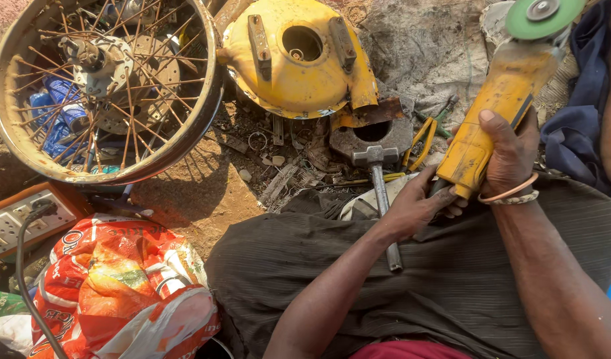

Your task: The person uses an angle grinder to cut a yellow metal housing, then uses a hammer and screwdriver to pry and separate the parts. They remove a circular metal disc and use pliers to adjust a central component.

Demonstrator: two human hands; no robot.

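Hands, two, both on a yellow angle grinder with green disc [511, 86], at two o'clock. Right hand [511, 156] wraps closed around its body; left hand [415, 209] grips the rear end (fingers partly hidden). Steel hammer [380, 193] lies on the lap at centre. Rusty spoked wheel rim [106, 86] sits at ten o'clock, yellow metal housing [299, 60] at twelve.

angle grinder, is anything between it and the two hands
Nothing visible does. The right hand wraps directly around the yellow angle grinder body, and the left hand touches its lower end. The hammer lies on the lap just beside the left hand, not between hand and grinder.
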